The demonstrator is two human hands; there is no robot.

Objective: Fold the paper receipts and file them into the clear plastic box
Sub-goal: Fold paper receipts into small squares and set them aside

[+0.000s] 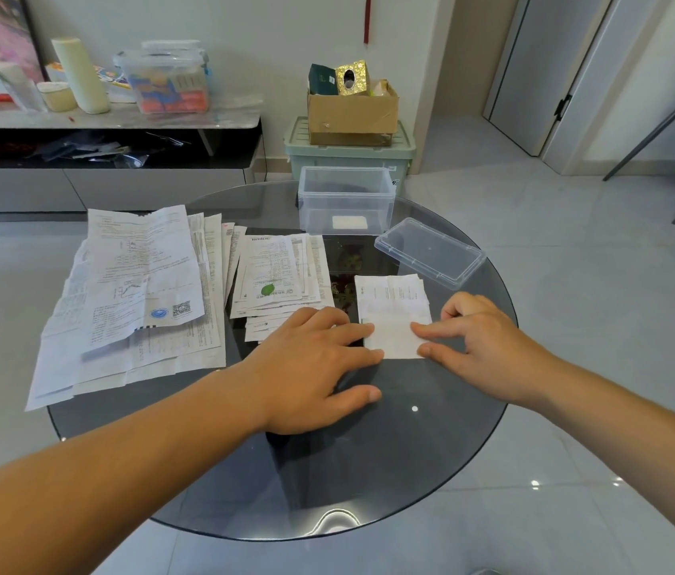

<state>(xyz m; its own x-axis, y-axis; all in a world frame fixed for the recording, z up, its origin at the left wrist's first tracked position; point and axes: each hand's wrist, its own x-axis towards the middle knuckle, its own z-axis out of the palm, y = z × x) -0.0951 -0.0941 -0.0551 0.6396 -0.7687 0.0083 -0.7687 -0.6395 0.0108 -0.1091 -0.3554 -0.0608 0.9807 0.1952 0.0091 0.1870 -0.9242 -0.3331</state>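
Currently the receipt (393,315) lies flat right of centre on the round glass surface (369,471), with bare glass on the near side. The left grip (310,367), fingers spread straight, and the right grip (481,346), forefinger and thumb extended, press its folded end. The clear box (346,193) holds one folded slip (349,222).

Your partly folded receipt (393,300) lies flat near the open clear plastic box (346,201), with unfolded receipts (140,284) piled to its left.

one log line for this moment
folding receipt | left hand presses receipt | right hand presses receipt | box open, lid beside it
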